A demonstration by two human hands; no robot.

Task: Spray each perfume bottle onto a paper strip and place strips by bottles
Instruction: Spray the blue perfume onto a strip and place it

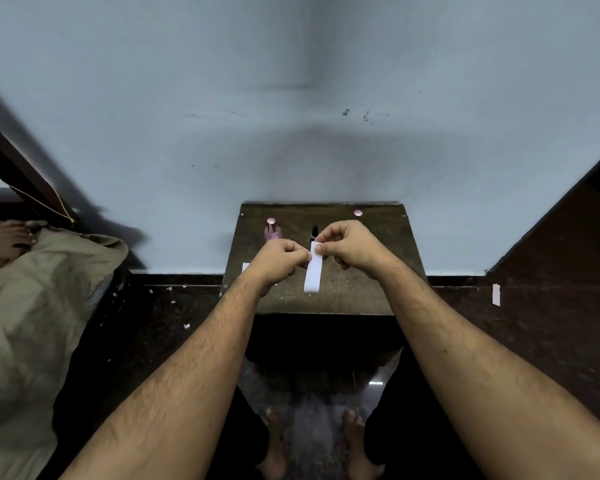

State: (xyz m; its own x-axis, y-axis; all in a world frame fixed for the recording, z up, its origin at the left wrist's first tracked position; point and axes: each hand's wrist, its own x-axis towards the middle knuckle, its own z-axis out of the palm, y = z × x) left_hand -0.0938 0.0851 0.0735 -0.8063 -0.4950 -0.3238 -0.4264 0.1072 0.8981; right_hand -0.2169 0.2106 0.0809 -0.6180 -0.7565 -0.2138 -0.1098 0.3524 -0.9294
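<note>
Fingertips: both sets pinched on the upper end of one white paper strip [312, 268], the right hand [350, 249] taking its top right edge between thumb and forefinger, the left hand [280, 259] nipping the left edge just below; remaining fingers of each hand curled under, holding nothing else. Strip: hangs lengthwise toward the wearer, lower end free above or on the small dark wooden table [361, 292]; which of the two cannot be told. Second strip [246, 267]: a white corner showing at the left wrist, mostly hidden. Bottles: pink perfume bottle [273, 231] with pink cap at the table's far left, just beyond the left knuckles; a dark bottle [314, 231] between the hands, largely covered; a pink cap [358, 213] at far right, its body hidden by the right hand. Step judged in hand: readying or separating a strip before spraying. Handling note: keep the pinch at the very top so the lower length stays dry and clean; pass the strip to one hand alone, freeing the other for a bottle; hold the strip clear of the other bottles, nozzle aimed at its lower half. Surroundings: pale blue wall [291, 98]; beige cloth [32, 306] at left; stray paper piece [496, 294] on the dark floor at right.
</note>
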